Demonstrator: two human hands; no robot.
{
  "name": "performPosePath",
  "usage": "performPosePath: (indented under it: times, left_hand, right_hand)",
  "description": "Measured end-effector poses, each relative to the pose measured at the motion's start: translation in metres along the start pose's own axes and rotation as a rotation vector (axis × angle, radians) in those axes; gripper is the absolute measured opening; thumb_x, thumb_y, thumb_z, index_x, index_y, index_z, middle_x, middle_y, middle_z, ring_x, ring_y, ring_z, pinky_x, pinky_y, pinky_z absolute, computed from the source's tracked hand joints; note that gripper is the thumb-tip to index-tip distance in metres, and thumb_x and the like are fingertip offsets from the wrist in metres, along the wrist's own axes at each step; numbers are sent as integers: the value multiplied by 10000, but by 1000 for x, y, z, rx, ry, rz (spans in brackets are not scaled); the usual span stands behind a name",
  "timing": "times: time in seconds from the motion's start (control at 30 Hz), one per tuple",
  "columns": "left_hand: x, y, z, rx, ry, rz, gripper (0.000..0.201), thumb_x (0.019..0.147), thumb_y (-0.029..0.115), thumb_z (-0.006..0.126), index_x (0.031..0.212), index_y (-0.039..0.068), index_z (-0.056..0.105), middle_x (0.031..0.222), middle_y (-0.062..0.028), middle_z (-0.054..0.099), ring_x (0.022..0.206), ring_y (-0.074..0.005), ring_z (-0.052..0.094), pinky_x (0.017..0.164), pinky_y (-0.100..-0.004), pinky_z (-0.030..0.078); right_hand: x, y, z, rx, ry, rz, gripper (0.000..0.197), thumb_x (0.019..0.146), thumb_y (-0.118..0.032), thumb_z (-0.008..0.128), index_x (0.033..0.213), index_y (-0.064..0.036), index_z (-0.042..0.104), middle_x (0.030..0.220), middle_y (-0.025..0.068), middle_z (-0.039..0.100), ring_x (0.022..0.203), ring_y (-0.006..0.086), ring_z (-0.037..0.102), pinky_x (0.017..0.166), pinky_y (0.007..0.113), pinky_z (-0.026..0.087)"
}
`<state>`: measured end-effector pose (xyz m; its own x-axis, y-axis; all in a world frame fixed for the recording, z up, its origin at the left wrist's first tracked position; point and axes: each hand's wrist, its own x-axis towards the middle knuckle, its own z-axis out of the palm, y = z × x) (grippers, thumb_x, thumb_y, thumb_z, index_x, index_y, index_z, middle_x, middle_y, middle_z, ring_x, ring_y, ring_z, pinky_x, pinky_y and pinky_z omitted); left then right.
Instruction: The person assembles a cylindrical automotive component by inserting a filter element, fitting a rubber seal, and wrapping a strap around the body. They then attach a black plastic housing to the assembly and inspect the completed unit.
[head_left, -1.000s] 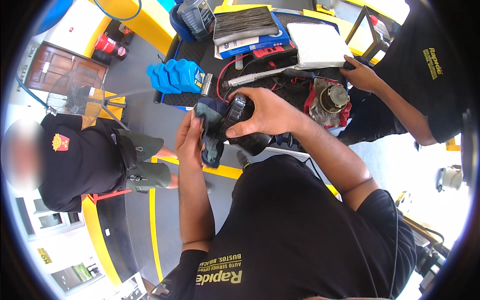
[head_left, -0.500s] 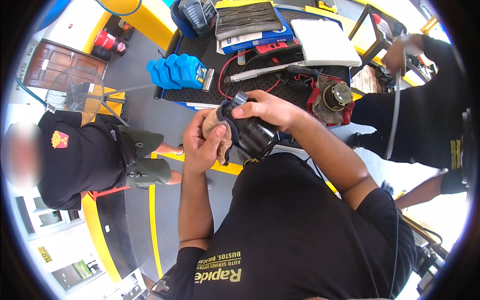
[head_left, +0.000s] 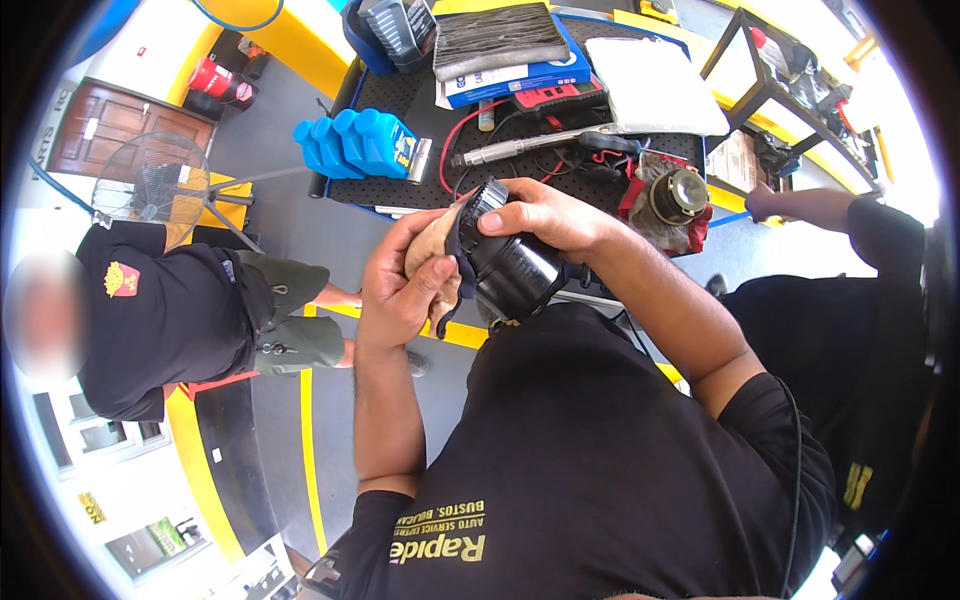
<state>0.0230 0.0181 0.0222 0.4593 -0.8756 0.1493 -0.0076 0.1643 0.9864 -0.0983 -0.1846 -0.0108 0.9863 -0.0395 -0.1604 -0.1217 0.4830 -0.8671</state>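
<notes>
My right hand [head_left: 550,220] is closed around a shiny black cylindrical housing [head_left: 520,270], its thumb near the ribbed rim at the upper end. The housing is held tilted, close to my belly. My left hand [head_left: 398,290] pinches a tan and dark blue rag [head_left: 438,250] and presses it against the rim side of the housing. The fingers behind the rag are partly hidden, and so is the inside of the housing. Just beyond my hands lies the black perforated cart top [head_left: 380,195].
On the cart are blue bottles [head_left: 365,145], a metal ratchet-type wrench [head_left: 520,148], a red device [head_left: 560,95], a grey pleated filter [head_left: 500,40], a white sheet [head_left: 655,85] and a round metal part [head_left: 680,195] on cloth. People stand left [head_left: 180,310] and right [head_left: 810,320]; a fan [head_left: 150,180] is far left.
The housing has turned slightly in my hands, so its ribbed rim shows more. The rag has shifted a little. The person at the right has moved, the arm now reaching toward the cart side.
</notes>
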Motion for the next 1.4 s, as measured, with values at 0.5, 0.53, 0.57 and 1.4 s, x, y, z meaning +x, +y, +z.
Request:
performPosePath:
  times: [0.5, 0.53, 0.57, 1.4]
  left_hand:
    - [16, 5, 13, 464, 102, -139, 253, 1069, 187, 650, 904, -2, 617, 668, -58, 603, 577, -148, 553, 568, -351, 438]
    - [16, 6, 14, 483, 115, -144, 263, 1070, 186, 650, 891, -4, 618, 668, -62, 601, 584, -140, 546, 571, -347, 436]
    - [15, 7, 15, 497, 131, -154, 263, 1070, 183, 651, 890, -5, 617, 673, -66, 600, 593, -131, 537, 576, -343, 435]
    - [3, -1, -1, 184, 22, -137, 184, 1083, 129, 621, 1208, -7, 616, 885, -25, 658, 633, -54, 556, 582, -239, 468]
  right_hand:
    - [2, -5, 18, -861, 308, -145, 969, 714, -303, 961, 1479, 47, 479, 1119, 166, 722, 1026, 203, 701, 960, 368, 564]
    - [2, -4, 20, -870, 310, -124, 962, 716, -306, 960, 1474, 45, 482, 1116, 165, 723, 1026, 204, 702, 954, 369, 566]
    - [2, -3, 22, -870, 309, -144, 955, 718, -308, 958, 1469, 43, 485, 1112, 165, 725, 1026, 204, 704, 949, 370, 567]
    - [18, 19, 4, -244, 110, -84, 628, 752, -301, 850, 1218, 76, 665, 1027, 129, 742, 927, 168, 707, 846, 334, 591]
